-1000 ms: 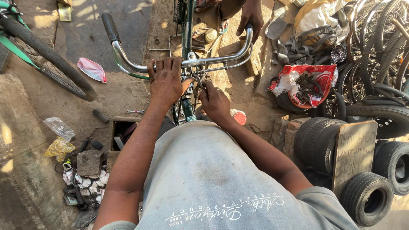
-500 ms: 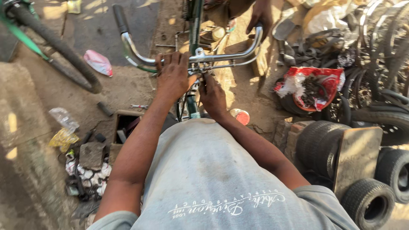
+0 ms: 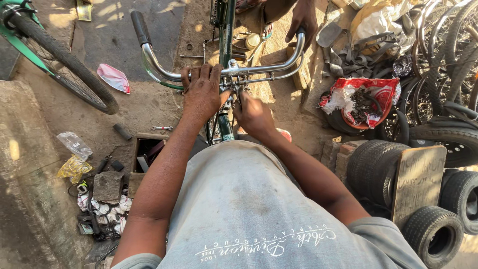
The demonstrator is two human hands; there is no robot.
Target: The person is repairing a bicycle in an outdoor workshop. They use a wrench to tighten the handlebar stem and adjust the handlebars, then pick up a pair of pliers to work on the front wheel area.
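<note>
A green bicycle stands in front of me, its chrome handlebar curving left to a black grip. My left hand lies over the handlebar just left of the stem, fingers wrapped on the bar. My right hand is closed just below the stem, fingers on the small metal parts there; what it holds is hidden. Another person's hand grips the right end of the handlebar at the top of the view.
A second bicycle's wheel stands at the left. A wooden toolbox and a small spanner lie on the dirt, with litter beside them. A red bag of metal parts, stacked small tyres and bicycle rims crowd the right.
The view has shifted slightly, with the handlebar sitting a little lower in frame. Both my hands stay at the stem; the other person's hand stays on the bar end.
</note>
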